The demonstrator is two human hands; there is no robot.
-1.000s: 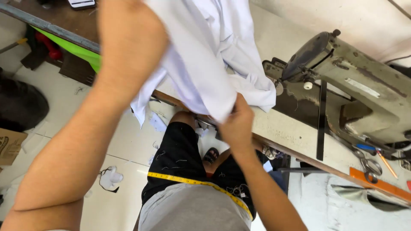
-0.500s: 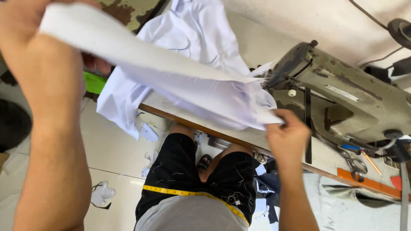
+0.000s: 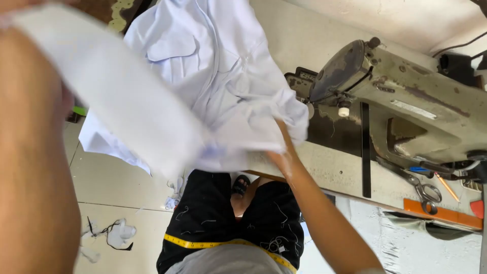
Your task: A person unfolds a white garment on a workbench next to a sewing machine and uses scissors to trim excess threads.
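White shirt (image 3: 213,76) stretches in a long diagonal from the raised left hand (image 3: 30,30), whose grip is blurred beyond telling, down to the right hand (image 3: 281,152), clenched in cloth at the desk (image 3: 324,162) edge beside the sewing machine (image 3: 406,96).

Your white shirt (image 3: 218,76) is thin, soft, matt cloth — the sewing machine (image 3: 401,96) is worn painted metal, dull and stained — the counter (image 3: 324,162) looks scuffed and matt.
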